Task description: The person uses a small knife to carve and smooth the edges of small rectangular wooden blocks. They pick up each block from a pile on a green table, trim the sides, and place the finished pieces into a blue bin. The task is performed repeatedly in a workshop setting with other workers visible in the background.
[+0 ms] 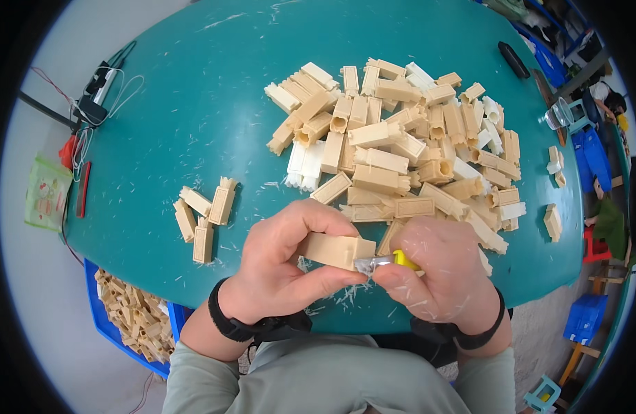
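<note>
My left hand is closed round a beige plastic block, a hollow-looking rectangular piece whose squared end points right. In my right hand is a utility knife with a yellow handle. Its blade touches the right end of the block, near my left thumb tip. Pale shavings cling to my right hand and lie on the table below. Just beyond both hands spreads a large heap of similar beige pieces, with some white ones among them.
Several beige pieces stand apart on the green table at left. A blue crate of more pieces sits below the left edge. A power strip and a red strip-shaped tool lie far left; a clear jar stands right.
</note>
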`<state>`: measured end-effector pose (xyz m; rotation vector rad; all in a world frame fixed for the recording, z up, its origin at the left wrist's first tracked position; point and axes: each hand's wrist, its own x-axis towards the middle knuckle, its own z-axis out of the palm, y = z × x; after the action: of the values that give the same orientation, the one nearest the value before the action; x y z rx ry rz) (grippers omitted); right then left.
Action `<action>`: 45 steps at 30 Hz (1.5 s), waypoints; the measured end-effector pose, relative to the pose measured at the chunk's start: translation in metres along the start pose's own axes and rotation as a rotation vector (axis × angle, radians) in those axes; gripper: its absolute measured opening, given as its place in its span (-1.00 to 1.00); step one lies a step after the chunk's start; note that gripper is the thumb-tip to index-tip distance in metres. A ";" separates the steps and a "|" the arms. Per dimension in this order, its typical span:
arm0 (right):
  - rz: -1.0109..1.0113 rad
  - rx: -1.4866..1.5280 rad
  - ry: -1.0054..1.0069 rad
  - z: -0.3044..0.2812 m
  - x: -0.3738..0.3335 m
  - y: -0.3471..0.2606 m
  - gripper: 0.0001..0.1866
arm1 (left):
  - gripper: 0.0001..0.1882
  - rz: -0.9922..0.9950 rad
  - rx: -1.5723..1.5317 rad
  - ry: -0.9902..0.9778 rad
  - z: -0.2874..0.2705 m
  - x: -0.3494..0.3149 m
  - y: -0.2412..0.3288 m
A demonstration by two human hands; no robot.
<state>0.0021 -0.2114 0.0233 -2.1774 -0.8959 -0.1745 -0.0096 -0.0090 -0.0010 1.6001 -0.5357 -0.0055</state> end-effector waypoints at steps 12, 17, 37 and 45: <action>0.009 0.006 -0.021 0.000 0.000 0.001 -0.64 | -0.64 0.058 0.094 0.016 0.001 0.002 0.000; -0.005 -0.006 -0.010 0.000 0.002 0.003 -0.63 | -0.65 0.068 0.107 0.023 0.002 0.001 -0.002; 0.107 -0.041 0.124 0.001 0.002 0.017 -0.64 | -0.67 0.074 -0.032 -0.213 -0.003 0.005 0.005; 0.242 0.086 0.115 -0.007 0.003 0.010 -0.66 | -0.65 0.161 0.212 -0.013 -0.006 0.009 0.004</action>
<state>0.0124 -0.2192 0.0232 -2.1509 -0.5599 -0.1382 -0.0007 -0.0065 0.0062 1.7589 -0.6921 0.1673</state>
